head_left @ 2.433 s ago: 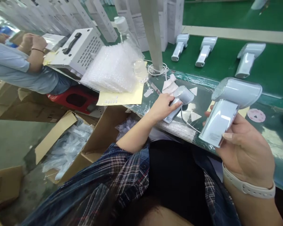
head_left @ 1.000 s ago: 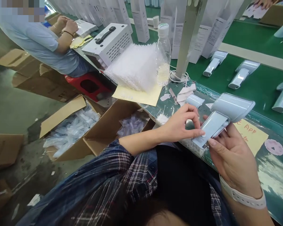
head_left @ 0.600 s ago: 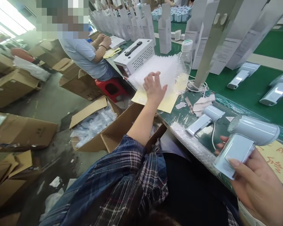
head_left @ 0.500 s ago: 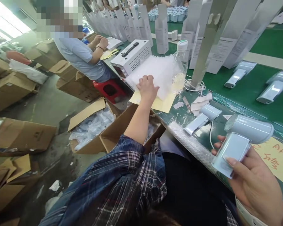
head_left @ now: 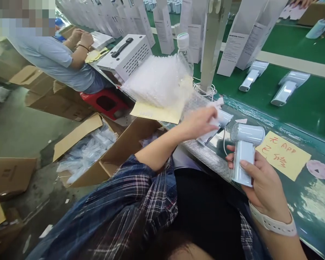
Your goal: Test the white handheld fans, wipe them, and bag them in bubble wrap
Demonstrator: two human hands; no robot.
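At the far left a seated co-worker point(head_left: 54, 61) leans on the bench, and open cardboard boxes point(head_left: 97, 151) of clear bags sit on the floor within arm's reach, probably as packing stock. On the bench edge a pile of bubble wrap point(head_left: 154, 79) lies on a yellow sheet point(head_left: 157, 112), close enough for the left hand point(head_left: 199, 122) to pull from. That hand is blurred by motion; its fingers appear closed in a pinch on a clear bubble bag point(head_left: 195, 103), lifted above the bench, though the exact grip is hard to tell. Just past it a second pale device point(head_left: 219, 121) lies flat on the bench. The right hand point(head_left: 262, 184) holds a pale blue handheld device point(head_left: 243, 151) by its handle, fingers wrapped behind and thumb pressed on the front, seemingly to keep it steady and upright. The handle's long axis runs nearly vertical, while the barrel on top lies crosswise, its round open end pointing left toward the bag. Right of it lies a yellow handwritten note point(head_left: 283, 159).
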